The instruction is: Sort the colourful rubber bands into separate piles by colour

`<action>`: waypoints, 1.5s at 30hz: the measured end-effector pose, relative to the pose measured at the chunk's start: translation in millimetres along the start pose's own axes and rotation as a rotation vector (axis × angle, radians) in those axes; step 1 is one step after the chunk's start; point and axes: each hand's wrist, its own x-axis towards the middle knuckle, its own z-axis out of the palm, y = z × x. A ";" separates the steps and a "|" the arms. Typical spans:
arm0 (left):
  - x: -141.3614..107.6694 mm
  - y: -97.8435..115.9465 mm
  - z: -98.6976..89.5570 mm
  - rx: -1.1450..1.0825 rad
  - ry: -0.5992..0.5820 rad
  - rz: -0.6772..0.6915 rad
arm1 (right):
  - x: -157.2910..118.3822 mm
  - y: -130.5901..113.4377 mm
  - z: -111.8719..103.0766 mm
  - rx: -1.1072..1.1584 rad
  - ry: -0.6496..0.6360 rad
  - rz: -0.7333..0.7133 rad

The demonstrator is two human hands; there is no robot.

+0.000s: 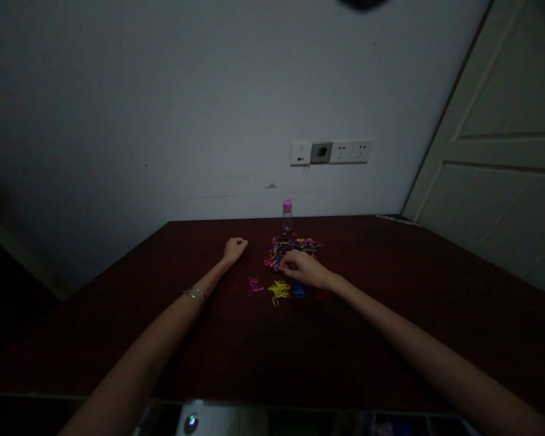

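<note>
A heap of small multicoloured rubber bands (305,244) lies on the dark red table. My right hand (302,268) is over the heap's near edge, thumb and fingers pinched together; what is between the fingertips, if anything, is too small to make out. To the left of the heap, my left hand (235,249) rests on the table with its fingers curled in, and nothing shows in it. Nearer to me are sorted bands: a few pink bands (254,286), a yellow pile (279,290), and blue bands (298,290) partly under my right hand. Faint red bands (321,295) lie beside my right wrist.
Behind the heap stands a small clear bottle (287,218) with a pink cap. The table (200,363) meets a pale wall carrying a row of sockets (340,152). A panelled door (495,157) is at the right. At the near edge lies a whitish device (200,421).
</note>
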 end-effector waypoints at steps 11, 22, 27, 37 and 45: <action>-0.7 0.4 -0.8 0.011 -0.001 0.017 | 27.7 -32.2 33.2 -0.015 -0.131 -0.149; -3.7 2.7 -1.0 -0.024 -0.011 0.000 | 17.9 -10.8 16.6 0.057 -0.068 -0.055; -5.9 13.9 -11.0 -0.187 -0.155 -0.028 | 15.1 -5.0 12.4 0.112 -0.010 -0.021; -63.3 93.1 -61.9 0.088 -1.016 0.333 | 16.8 6.7 -6.7 0.266 0.139 0.072; -80.8 95.6 -48.6 0.071 -1.038 0.410 | 8.8 12.9 -10.4 0.281 0.143 0.088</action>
